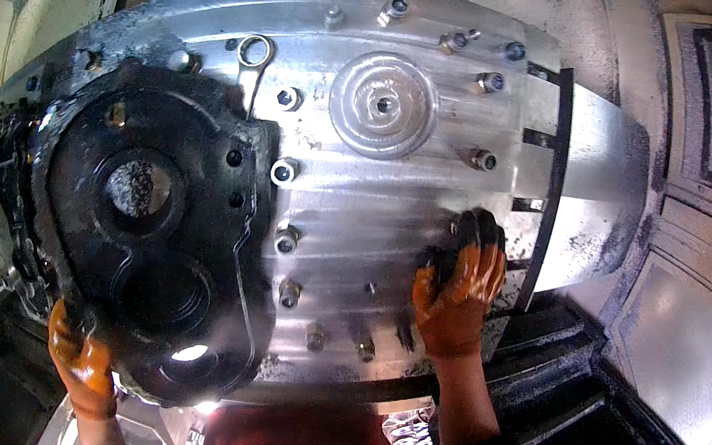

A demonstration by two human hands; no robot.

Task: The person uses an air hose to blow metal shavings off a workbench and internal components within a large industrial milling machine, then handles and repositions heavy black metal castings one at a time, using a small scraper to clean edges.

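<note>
My left hand (83, 370), in an orange glove, is at the lower left edge of a large black cast housing (211, 139). Its fingers curl around the housing's rim, with the fingertips partly hidden. The housing has round bores and lies on a shiny metal fixture plate (357, 213). On the right part of that plate rests my right hand (462, 286), in an orange glove with dark, oily fingers. Those fingers stretch away from me, the thumb apart, beside a small bolt (454, 226). Nothing shows in that hand.
A ring-ended wrench (254, 53) lies at the housing's far edge. Several socket-head bolts (285, 171) stand up from the plate around a raised round disc (384, 104). Machine enclosure walls (691, 341) rise at both sides, and dark ledges (552, 398) sit at the lower right.
</note>
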